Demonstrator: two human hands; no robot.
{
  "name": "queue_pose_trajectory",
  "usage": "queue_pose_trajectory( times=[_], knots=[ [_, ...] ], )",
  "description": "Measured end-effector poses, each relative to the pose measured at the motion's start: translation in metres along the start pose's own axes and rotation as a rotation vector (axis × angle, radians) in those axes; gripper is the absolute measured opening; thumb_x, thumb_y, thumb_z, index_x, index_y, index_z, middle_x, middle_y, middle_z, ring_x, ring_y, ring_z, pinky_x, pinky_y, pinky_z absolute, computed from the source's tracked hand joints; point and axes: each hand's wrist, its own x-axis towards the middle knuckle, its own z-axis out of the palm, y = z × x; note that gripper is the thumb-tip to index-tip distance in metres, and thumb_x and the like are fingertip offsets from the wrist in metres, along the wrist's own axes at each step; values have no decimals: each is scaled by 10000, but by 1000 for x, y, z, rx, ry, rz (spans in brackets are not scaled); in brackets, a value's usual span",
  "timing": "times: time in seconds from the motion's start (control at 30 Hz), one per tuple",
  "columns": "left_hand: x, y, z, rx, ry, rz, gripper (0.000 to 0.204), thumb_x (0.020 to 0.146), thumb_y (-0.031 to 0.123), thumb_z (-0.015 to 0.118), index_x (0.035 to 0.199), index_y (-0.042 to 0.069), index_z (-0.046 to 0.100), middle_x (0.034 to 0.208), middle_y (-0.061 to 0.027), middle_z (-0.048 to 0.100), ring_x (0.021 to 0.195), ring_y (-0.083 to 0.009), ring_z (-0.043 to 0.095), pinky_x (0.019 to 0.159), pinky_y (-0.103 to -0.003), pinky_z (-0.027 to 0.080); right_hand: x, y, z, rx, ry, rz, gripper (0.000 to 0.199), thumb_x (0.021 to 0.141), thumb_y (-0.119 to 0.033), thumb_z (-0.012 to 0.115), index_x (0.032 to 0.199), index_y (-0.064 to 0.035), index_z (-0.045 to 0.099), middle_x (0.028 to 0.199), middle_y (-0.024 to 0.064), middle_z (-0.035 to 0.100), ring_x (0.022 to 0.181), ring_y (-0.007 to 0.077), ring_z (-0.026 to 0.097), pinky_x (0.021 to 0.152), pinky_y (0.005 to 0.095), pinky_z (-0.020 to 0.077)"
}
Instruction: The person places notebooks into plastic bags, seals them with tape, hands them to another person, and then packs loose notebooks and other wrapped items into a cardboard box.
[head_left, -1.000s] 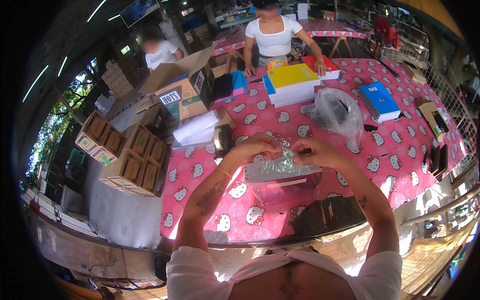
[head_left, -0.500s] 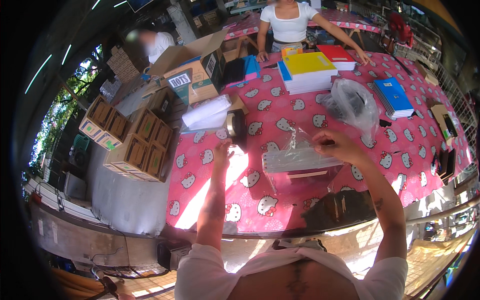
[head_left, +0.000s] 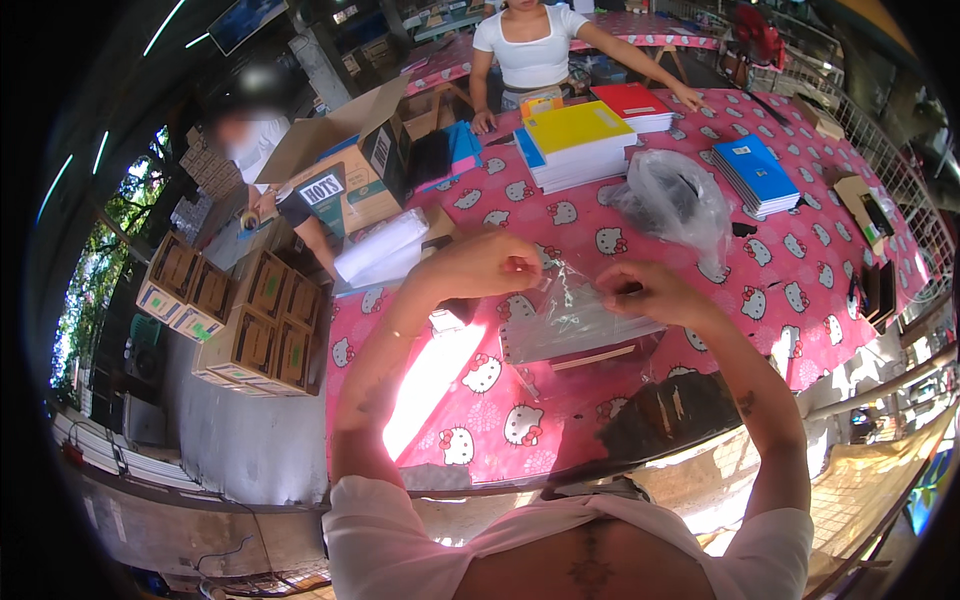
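My left hand [head_left: 492, 264] and my right hand [head_left: 642, 292] are raised above the pink patterned tablecloth [head_left: 760, 270]. Between them hangs a clear plastic bag [head_left: 570, 318] holding flat items. Each hand pinches the bag's top edge, left hand at the left corner, right hand at the right. A dark tape roll [head_left: 452, 312] lies on the cloth just under my left wrist, mostly hidden.
Stacked yellow books [head_left: 578, 142], red books [head_left: 634, 104] and blue books [head_left: 757, 176] lie further back, with a crumpled clear bag [head_left: 672, 200]. A person in a white top [head_left: 530, 50] stands across the table. An open cardboard box [head_left: 345, 170] and brown cartons [head_left: 240, 320] are at left.
My left hand has come off the tape roll on the table and risen to the bag's top edge. Both hands now pinch the bag, which sits slightly higher.
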Motion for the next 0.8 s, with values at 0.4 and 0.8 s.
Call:
queue_pose_trajectory(
  times=[0.4, 0.8],
  knots=[
    [45, -112, 147, -828, -676, -196, 294, 868, 110, 623, 1151, 29, 632, 1015, -30, 631, 790, -110, 575, 695, -288, 499, 4, 12, -3, -219, 118, -119, 506, 828, -370, 758, 1222, -93, 606, 969, 95, 689, 904, 237, 674, 807, 371, 520],
    [-142, -81, 194, -1099, 200, -256, 512, 765, 11, 765, 1226, 37, 544, 1016, -60, 659, 780, -145, 650, 645, -271, 547, -12, 11, 10, -128, 218, -197, 500, 864, -362, 732, 1260, -104, 572, 1081, 95, 649, 971, 201, 645, 826, 352, 511]
  ],
)
